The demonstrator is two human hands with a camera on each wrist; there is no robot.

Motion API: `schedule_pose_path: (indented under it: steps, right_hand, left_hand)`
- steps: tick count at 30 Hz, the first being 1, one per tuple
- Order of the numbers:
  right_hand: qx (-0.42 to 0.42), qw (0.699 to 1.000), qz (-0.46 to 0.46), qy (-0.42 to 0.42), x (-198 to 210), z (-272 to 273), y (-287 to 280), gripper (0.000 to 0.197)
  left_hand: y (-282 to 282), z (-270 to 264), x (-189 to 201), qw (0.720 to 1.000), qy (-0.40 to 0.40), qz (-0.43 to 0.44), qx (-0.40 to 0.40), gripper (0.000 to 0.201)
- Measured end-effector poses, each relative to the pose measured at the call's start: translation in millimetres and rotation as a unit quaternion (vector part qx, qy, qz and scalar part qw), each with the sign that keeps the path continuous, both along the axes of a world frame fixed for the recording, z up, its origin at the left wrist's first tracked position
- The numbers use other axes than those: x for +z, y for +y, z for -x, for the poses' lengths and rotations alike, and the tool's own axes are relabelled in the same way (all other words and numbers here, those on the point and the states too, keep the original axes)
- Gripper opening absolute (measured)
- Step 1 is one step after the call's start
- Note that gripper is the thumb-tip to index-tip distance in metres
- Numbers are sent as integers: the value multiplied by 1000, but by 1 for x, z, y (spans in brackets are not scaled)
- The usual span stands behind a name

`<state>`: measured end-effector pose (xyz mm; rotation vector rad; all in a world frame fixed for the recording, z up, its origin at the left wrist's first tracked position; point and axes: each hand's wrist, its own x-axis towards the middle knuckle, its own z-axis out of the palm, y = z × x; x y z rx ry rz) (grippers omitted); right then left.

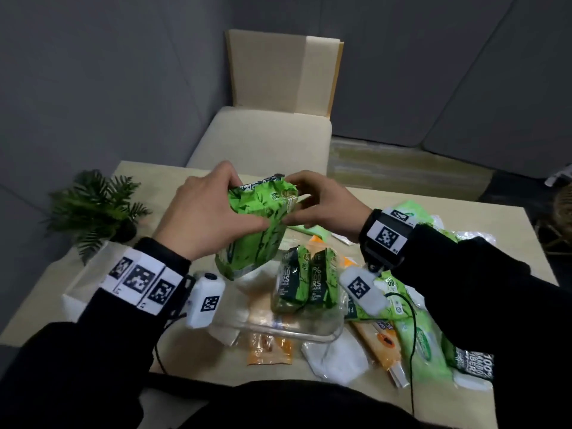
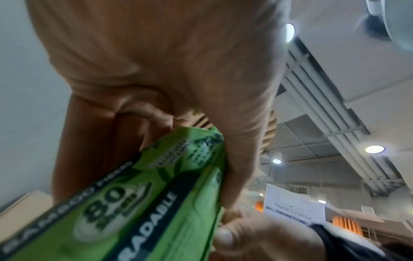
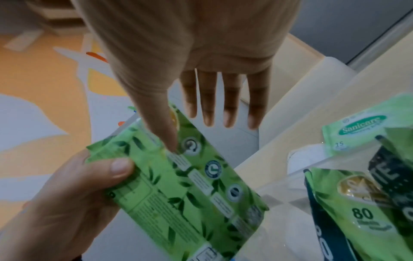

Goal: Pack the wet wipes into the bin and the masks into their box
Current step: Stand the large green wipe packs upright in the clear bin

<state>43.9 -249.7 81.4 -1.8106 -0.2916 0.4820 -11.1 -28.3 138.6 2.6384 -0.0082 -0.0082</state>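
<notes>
I hold a bright green wet wipes pack (image 1: 257, 230) tilted in the air just above the clear plastic bin (image 1: 278, 334). My left hand (image 1: 216, 205) grips the pack's upper left end, thumb on the near face and fingers curled over the top. In the left wrist view the left hand (image 2: 170, 74) clamps the same pack (image 2: 138, 203). My right hand (image 1: 322, 205) is at the pack's upper right corner. In the right wrist view the right hand (image 3: 190, 106) has its fingers straight, with only the thumb resting on the pack (image 3: 190, 190). Two dark-and-green packs (image 1: 306, 283) stand upright in the bin.
Loose wipes packs lie to the right of the bin: pale green Sanicare ones (image 1: 424, 342), orange ones (image 1: 269, 348) and a dark one (image 1: 473, 363). White folded pieces (image 1: 337, 360) lie at the front. A white box (image 1: 83, 286) and a potted plant (image 1: 93, 209) stand left; a chair (image 1: 266, 140) stands behind.
</notes>
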Motion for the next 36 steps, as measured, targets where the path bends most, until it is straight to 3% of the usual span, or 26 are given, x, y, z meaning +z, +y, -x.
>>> schedule_pose_path:
  steps: [4,7,11,13,16,18,22,25,27,29,32,36]
  right_hand:
    - [52,995,27,76,-15,-1,18,72]
    - [66,994,83,32,-36,-3,24,74]
    - [133,959,244,-58,-61,-5,24,70]
    - [146,951,265,-69,-70,-8,25,64]
    - [139,959,246,-36,-74,-11,22,54]
    - [105,958,257,-69,-73,-12,14,48]
    - [77,940,328,-48,-67,-12,-19,51]
    - [115,926,361,10,-75,-2,-41,53]
    - [110,932,345,19,-86,8,-45,48]
    - [74,949,306,12,-99,15,-47,43]
    - [27,964,265,14,-111,22,-49,40]
    - [23,964,263,-34,-117,31,-49,40]
  left_hand:
    - [-6,9,-40,998,42,-20,37,68]
    - [-11,14,-74,994,99,-30,36,77]
    - [-13,19,-124,973,211,82,41,86]
    - [-19,22,-144,950,285,122,36,87]
    - [-23,21,-162,935,323,137,51,80]
    - [-18,15,-168,931,327,146,66,81]
    - [-6,6,-172,913,342,200,100,107]
    - [-13,5,-172,914,364,168,59,65]
    - [-18,3,-171,920,360,152,37,52]
    - [-22,0,-172,922,356,150,34,71]
    - [-27,-1,-175,929,336,138,70,135]
    - [-37,-3,-174,940,323,87,68,139]
